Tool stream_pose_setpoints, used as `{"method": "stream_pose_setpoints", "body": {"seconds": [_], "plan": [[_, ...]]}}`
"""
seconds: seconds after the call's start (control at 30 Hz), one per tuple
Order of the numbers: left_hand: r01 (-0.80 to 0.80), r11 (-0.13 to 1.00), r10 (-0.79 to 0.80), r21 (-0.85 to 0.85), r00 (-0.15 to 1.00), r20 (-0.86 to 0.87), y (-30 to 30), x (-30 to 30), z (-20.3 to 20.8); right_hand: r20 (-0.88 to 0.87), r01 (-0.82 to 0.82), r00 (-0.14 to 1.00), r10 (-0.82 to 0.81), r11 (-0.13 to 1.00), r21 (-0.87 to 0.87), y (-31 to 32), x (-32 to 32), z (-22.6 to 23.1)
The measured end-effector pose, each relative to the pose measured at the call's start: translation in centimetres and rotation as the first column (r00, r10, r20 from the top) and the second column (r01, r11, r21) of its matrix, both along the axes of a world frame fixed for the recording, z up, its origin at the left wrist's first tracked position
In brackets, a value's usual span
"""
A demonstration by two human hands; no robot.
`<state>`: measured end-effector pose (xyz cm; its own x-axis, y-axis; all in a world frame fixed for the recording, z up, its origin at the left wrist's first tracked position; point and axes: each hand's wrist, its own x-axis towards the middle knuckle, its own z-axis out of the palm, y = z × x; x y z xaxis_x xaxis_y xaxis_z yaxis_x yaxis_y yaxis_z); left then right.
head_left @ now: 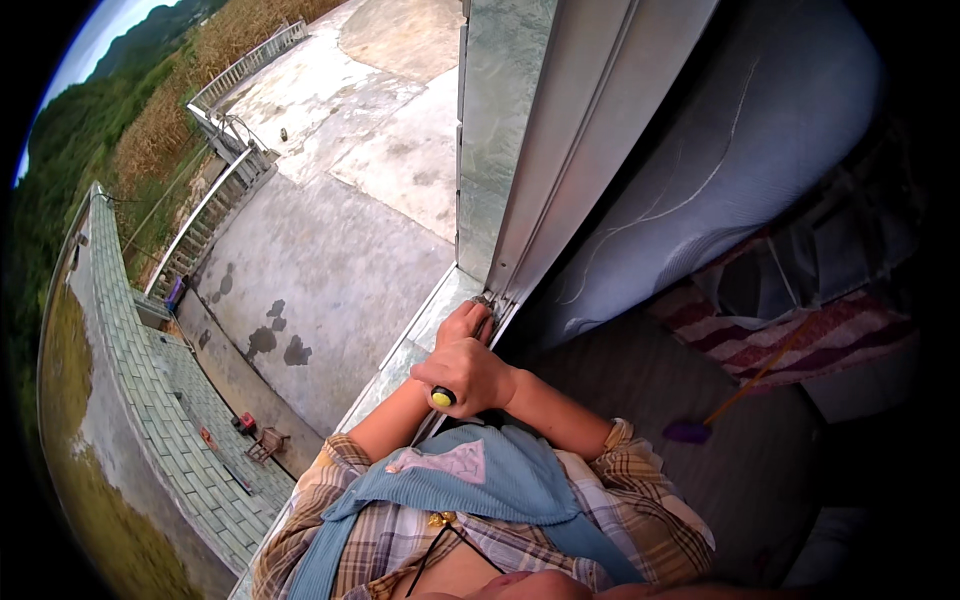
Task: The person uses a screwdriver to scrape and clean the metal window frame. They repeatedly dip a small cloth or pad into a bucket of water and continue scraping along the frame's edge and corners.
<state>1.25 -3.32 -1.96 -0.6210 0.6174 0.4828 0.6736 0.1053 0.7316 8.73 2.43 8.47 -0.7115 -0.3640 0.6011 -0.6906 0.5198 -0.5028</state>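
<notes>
My right hand (468, 375) is closed in a fist around a tool whose round black-and-yellow handle end (443, 397) pokes out toward me. The rest of that tool is hidden. Just beyond it, my left hand (465, 325) reaches under and past the right wrist to the corner of the metal window frame (570, 130). Its fingers are bent together over the bottom track (505, 308). A small dark, greyish clump (483, 300) shows at the left fingertips; what it is I cannot make out. Both hands lie close together, overlapping in view.
A pale tiled sill (405, 350) runs beside my left arm, with a concrete yard (320, 240) far below outside. Indoors to the right stand a grey-blue mattress-like panel (690, 190), striped cloth (740, 330) and a broom with a purple head (688, 431).
</notes>
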Motion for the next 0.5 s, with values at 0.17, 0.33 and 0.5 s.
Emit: {"method": "stream_pose_setpoints", "body": {"seconds": [0.17,0.33,0.5], "plan": [[0.039,0.999,-0.039,0.019,0.999,0.021,1.2,-1.1,-0.2,0.004,0.017,1.000,-0.017,1.000,-0.019,0.4,-1.1,-0.9],[0.035,0.999,-0.035,0.037,0.999,-0.002,0.4,-0.6,-0.2,0.056,0.012,0.998,-0.016,0.997,0.073,-0.3,-0.6,-1.7],[0.019,0.999,-0.016,-0.029,0.995,0.102,-0.8,0.8,0.6,0.078,-0.036,0.997,0.027,0.993,0.110,-1.0,0.5,-2.2]]}}
